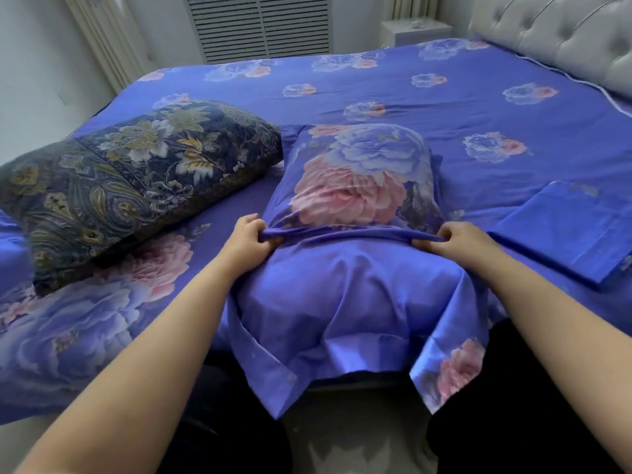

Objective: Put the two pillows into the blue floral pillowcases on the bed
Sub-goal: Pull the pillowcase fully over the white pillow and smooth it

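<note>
A blue floral pillowcase (359, 179) lies in front of me on the bed, bulging with a pillow whose own fabric is hidden. Its loose open end (342, 302) drapes toward me over the bed edge. My left hand (244, 239) and my right hand (458, 241) each pinch a fold of this pillowcase, one at either side. A second pillow (136, 179) in a dark paisley and flower cover rests at the left. A second blue pillowcase (564, 230) lies flat and folded at the right.
The bed (444, 107) is covered by a matching blue floral sheet. A grey tufted headboard (564, 39) stands at the right, a vent panel (260, 25) and a small white stand (415, 30) by the far wall. Pale floor (355, 422) shows below.
</note>
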